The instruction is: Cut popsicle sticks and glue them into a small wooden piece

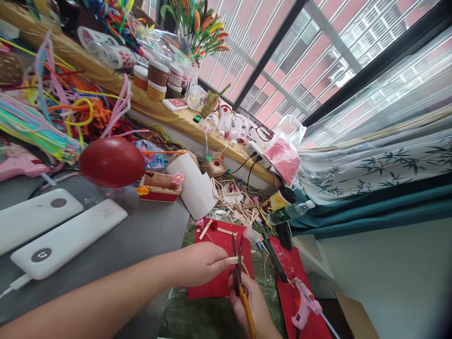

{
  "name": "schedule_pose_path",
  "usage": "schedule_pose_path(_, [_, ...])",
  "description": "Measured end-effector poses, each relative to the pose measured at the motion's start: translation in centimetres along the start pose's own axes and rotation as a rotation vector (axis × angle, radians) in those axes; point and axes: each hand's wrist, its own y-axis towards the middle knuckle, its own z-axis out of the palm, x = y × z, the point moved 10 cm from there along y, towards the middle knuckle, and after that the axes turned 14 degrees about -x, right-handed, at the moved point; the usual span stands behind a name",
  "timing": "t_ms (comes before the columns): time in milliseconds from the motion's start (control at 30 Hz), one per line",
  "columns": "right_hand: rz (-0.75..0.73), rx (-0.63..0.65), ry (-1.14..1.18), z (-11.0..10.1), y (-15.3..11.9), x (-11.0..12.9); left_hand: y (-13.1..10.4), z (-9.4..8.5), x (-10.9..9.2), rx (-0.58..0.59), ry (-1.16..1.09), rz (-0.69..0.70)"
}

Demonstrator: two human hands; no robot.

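Note:
My left hand [203,264] pinches a short wooden stick [236,260] over a red sheet [208,287]. In my right hand [252,301] is a pair of scissors [243,296] with orange handles. Their blades are parted and point away from me, with the stick's end between them. Other wooden sticks [226,232] lie at the far part of the red sheet, beside a small dark red ball [213,225].
A pink glue gun [304,306] rests on a second red sheet at the right. Beyond are a stick pile [243,209], a bottle [287,213] and a cup [277,201]. Two white power banks [70,240] and a red balloon [112,162] are at the left.

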Motion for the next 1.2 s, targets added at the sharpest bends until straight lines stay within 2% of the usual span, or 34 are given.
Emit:
schedule_pose_path(133, [0.001, -0.051, 0.04, -0.4, 0.4, 0.7, 0.0, -0.1, -0.1, 0.002, -0.003, 0.003])
schedule_pose_path(233, [0.047, -0.049, 0.066, -0.3, 0.6, -0.1, -0.1, 0.1, 0.1, 0.007, 0.004, 0.009])
schedule_pose_path(300, [0.132, -0.049, 0.111, -0.3, 0.6, -1.3, 0.0, 0.1, 0.3, -0.009, 0.017, 0.023])
schedule_pose_path(400, [0.291, -0.098, 0.335, -0.3, 0.2, -2.3, 0.1, 0.3, 0.2, -0.027, 0.095, 0.112])
schedule_pose_path(467, [0.338, -0.146, 0.541, -0.3, 0.0, -1.9, -0.1, 0.7, -0.1, -0.021, 0.178, 0.193])
schedule_pose_path(600, [0.235, -0.143, 0.902, 0.4, 0.3, 1.0, -0.4, 1.9, -0.3, 0.039, 0.231, 0.265])
schedule_pose_path(667, [0.197, -0.116, 0.966, 1.0, 0.6, 1.8, -0.3, 2.3, -0.3, 0.061, 0.185, 0.234])
schedule_pose_path(767, [0.22, -0.088, 0.949, 2.1, 0.8, 1.8, -0.1, 2.6, -0.7, 0.086, 0.038, 0.154])
schedule_pose_path(933, [0.234, -0.149, 0.934, 1.9, 1.1, 1.2, -0.1, 3.5, -1.9, 0.182, -0.252, 0.067])
schedule_pose_path(1133, [0.207, -0.16, 0.944, 1.6, 1.5, 1.1, 0.1, 4.2, -1.4, 0.158, -0.236, 0.018])
schedule_pose_path(1200, [0.212, -0.174, 0.944, 1.4, 1.8, 1.2, 0.1, 4.4, -1.2, 0.179, -0.299, -0.014])
